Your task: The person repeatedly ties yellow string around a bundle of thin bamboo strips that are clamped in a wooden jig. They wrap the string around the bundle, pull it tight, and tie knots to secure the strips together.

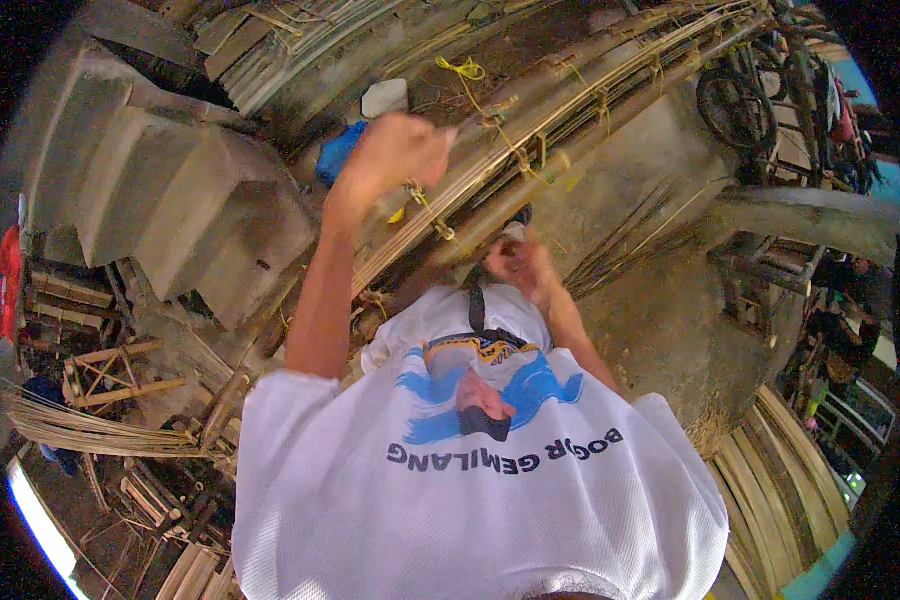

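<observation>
A long bundle of thin bamboo strips (580,105) runs slantwise in front of me, with ties at intervals along it. My left hand (398,155) is raised over the bundle's left part, its fingers curled closed. Motion blur hides what they hold, if anything. Just below that hand, a small tie (430,210) goes across the strips. On the near side of the bundle, my right hand (525,265) is low by my lap, too smeared to show its fingers. A loose yellow cord (462,68) lies beyond the bundle.
Concrete steps (160,180) rise at the left. A blue bag (340,152) and a pale block (385,98) are beyond my left hand. Thin sticks (650,225) lie on the floor at right, near a wooden stool (765,280). Bamboo slats (780,470) are at lower right.
</observation>
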The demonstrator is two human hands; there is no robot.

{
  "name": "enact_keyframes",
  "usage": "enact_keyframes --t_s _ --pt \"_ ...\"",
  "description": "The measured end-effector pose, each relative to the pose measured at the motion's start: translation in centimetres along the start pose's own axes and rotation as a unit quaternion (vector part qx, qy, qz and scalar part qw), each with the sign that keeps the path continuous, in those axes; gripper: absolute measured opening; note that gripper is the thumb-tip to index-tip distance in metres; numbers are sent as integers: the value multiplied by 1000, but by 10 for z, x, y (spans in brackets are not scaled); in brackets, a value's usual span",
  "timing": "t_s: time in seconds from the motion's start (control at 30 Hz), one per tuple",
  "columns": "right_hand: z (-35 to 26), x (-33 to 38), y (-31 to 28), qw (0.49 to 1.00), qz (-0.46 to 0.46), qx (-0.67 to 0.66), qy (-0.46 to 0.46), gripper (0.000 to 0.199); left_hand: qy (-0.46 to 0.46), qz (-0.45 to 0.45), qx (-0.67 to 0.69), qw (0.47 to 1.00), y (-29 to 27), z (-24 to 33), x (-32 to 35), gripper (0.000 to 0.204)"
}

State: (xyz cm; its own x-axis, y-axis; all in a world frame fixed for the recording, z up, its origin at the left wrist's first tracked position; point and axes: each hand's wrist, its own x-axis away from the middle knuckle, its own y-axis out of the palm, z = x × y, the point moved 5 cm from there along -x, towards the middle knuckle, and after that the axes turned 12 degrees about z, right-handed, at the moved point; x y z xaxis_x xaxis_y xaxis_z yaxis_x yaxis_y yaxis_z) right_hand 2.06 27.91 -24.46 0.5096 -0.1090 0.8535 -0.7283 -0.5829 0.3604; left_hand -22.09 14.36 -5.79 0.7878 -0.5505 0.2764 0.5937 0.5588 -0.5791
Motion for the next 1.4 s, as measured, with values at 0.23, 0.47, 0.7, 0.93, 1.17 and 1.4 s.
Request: enact_keyframes --t_s 0.23,0.47,0.7,0.93,1.17,1.4 --pt "70 -40 5 982 -46 -165 80 16 68 164 -216 960 69 -63 86 18" --pt "-38 109 202 919 -136 51 -367 14 -58 260 -43 963 73 -75 95 19" --pt "-56 41 278 256 74 667 -696 36 21 318 -63 946 80 -86 103 15" --pt "-76 82 276 618 -90 475 -620 15 6 295 -20 955 74 -77 110 17" --pt "-4 42 64 950 10 -225 -216 16 5 216 -57 975 77 -78 102 17" --pt "31 -11 36 921 -9 -386 -53 15 -24 122 413 902 27 -56 67 24"
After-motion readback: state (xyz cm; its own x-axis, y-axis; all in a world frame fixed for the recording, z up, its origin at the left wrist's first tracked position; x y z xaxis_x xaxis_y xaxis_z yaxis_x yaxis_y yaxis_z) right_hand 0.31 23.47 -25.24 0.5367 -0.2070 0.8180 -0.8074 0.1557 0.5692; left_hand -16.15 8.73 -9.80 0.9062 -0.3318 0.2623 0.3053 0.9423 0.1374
